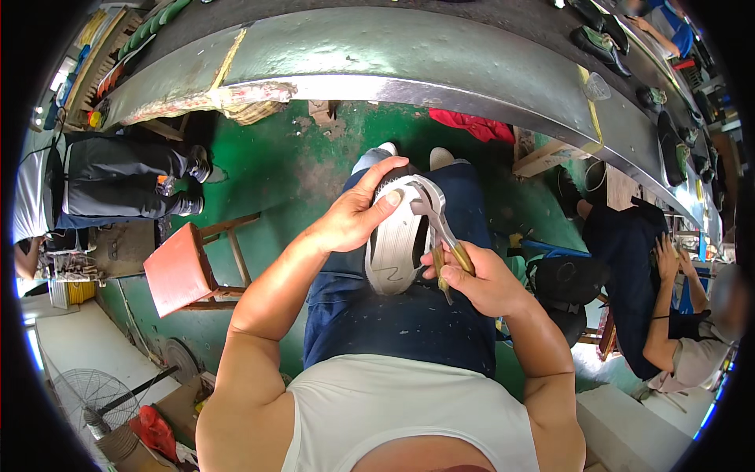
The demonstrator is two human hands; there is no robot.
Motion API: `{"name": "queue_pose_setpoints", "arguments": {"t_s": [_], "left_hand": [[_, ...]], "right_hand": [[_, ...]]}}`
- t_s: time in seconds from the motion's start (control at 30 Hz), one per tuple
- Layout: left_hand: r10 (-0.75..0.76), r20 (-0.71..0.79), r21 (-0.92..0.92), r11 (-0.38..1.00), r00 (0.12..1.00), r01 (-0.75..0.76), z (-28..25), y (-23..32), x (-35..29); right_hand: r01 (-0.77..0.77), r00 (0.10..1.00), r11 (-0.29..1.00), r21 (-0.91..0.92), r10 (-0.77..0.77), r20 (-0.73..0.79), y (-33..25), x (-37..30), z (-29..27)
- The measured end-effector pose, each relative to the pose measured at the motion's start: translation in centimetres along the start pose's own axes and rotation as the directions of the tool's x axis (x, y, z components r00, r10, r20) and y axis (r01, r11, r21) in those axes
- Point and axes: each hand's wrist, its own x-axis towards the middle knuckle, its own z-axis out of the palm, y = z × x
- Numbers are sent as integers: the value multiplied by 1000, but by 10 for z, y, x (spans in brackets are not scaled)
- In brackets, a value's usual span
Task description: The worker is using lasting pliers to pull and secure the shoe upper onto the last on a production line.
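Hands work together over the lap. We close the left hand point(355, 216) around the toe end of a shoe point(395, 236), thumb pressed on the pale upper and fingers curled over the top edge. The shoe lies sole-side toward us, its whitish sole showing a thin zigzag line, and rests on the thighs above dark blue trousers point(393, 315). We clench the right hand point(481, 277) on the brass-coloured handles of a pair of pincers point(436, 224); the metal head of the tool bears on the shoe's right edge near the toe, touching the upper. Below the hands, a white sleeveless top point(393, 409) fills the lower view. To the left, a red-topped wooden stool point(179, 269) stands on the green floor point(291, 165). Beyond the knees, a long curved metal conveyor table point(409, 55) carries dark shoes point(602, 43). On the right, another person point(653, 307) sits in dark clothing, well apart from us.
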Motion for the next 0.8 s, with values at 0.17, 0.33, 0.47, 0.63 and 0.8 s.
{"name": "queue_pose_setpoints", "arguments": {"t_s": [0.17, 0.33, 0.47, 0.63, 0.8], "left_hand": [[22, -93, 83, 996, 995, -14, -7, -10, -1], [63, -189, -146, 985, 980, -92, -16, -36, -1], [35, -224, -162, 984, 974, -72, -22, -46, 1], [-38, -191, -174, 985, 981, 4, -24, -25, -6], [-130, -285, -272, 961, 950, 50, -12, -24, 0]], "right_hand": [[-108, 994, 989, 100, 105, 37, -12, 16, 4], [138, 975, 845, -516, -208, -80, 17, 43, -1], [275, 874, 649, -709, -477, -97, 53, 67, -5], [113, 949, 567, -816, -304, -79, 25, 45, 4], [-95, 973, 376, -922, -160, -165, -2, 21, 21]]}}
